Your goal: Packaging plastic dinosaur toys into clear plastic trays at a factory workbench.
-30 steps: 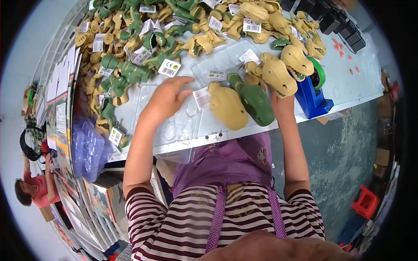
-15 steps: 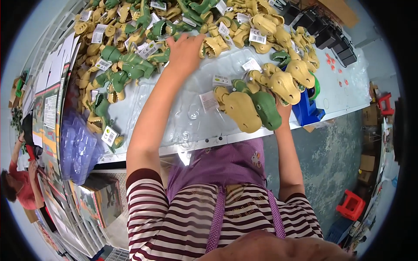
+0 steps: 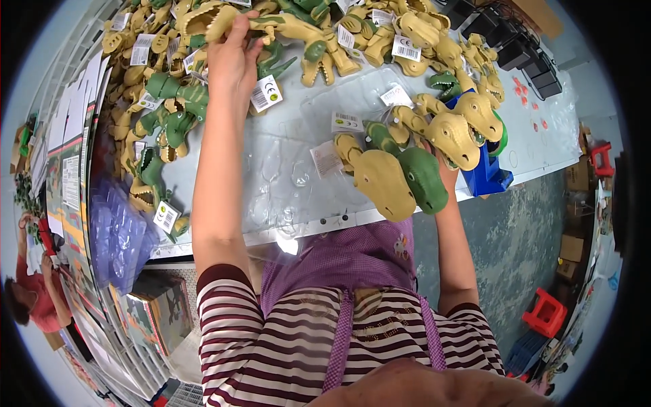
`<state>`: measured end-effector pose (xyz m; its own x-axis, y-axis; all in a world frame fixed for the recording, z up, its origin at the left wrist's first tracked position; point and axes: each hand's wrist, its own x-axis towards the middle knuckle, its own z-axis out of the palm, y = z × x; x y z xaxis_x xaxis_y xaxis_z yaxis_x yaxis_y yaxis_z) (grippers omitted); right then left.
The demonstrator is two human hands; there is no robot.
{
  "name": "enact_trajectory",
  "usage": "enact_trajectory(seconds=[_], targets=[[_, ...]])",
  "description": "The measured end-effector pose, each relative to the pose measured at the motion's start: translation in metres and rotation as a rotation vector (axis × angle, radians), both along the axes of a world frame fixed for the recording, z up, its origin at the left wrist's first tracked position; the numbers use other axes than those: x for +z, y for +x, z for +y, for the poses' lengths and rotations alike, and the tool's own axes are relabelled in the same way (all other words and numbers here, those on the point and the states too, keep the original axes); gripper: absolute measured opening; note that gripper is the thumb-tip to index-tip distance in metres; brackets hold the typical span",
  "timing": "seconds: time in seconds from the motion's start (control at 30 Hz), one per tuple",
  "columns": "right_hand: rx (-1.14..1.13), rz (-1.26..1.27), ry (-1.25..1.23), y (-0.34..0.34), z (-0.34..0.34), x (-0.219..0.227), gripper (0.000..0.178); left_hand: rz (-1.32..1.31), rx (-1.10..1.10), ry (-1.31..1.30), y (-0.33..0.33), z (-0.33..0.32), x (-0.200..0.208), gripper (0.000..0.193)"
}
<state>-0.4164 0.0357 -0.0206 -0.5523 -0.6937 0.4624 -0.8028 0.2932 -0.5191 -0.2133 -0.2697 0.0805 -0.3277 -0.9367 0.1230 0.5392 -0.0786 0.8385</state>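
My left hand (image 3: 234, 61) is closed around the neck of a tan toy dinosaur (image 3: 207, 22), whose mouth gapes open, at the edge of the pile. A white tag (image 3: 266, 93) hangs beside that wrist. My right hand (image 3: 445, 175) is mostly hidden behind a bunch of toy dinosaurs at the table's front edge. The bunch has a tan dinosaur head (image 3: 384, 184) and a green dinosaur head (image 3: 424, 180) in front, with another tan dinosaur (image 3: 453, 139) over the fingers. The hand seems to grip the bunch; its exact hold is covered.
A heap of tan and green toy dinosaurs (image 3: 166, 85) covers the table's back and left. Right of my right hand stands a blue tape dispenser (image 3: 485, 175). Clear plastic trays (image 3: 122, 234) hang at the left edge. Black boxes (image 3: 519, 61) line the back right. Another person (image 3: 41, 298) works far left.
My left hand has moved left and back, and has lifted a tan dinosaur from the pile. The bunch at my right hand has shifted slightly toward me and to the right.
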Motion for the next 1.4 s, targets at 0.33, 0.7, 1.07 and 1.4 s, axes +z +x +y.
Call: enact_trajectory(seconds=[0.33, 0.7, 1.07, 1.4], targets=[[-0.021, 0.153, 0.132, 0.006, 0.003, 0.009, 0.023, -0.388, -0.36, -0.2, 0.014, 0.07, -0.004, 0.03], [-0.001, -0.062, 0.064, 0.006, 0.003, 0.008, 0.023, -0.463, -0.456, -0.261, 0.005, 0.054, -0.005, 0.027], [-0.004, 0.099, 0.127, 0.004, 0.004, 0.003, 0.024, -0.722, -0.201, -0.471, 0.027, 0.071, 0.017, 0.032], [0.0, -0.027, 0.122, -0.003, 0.011, -0.015, 0.024, -0.77, -0.236, -0.688, 0.015, 0.066, -0.025, 0.027]])
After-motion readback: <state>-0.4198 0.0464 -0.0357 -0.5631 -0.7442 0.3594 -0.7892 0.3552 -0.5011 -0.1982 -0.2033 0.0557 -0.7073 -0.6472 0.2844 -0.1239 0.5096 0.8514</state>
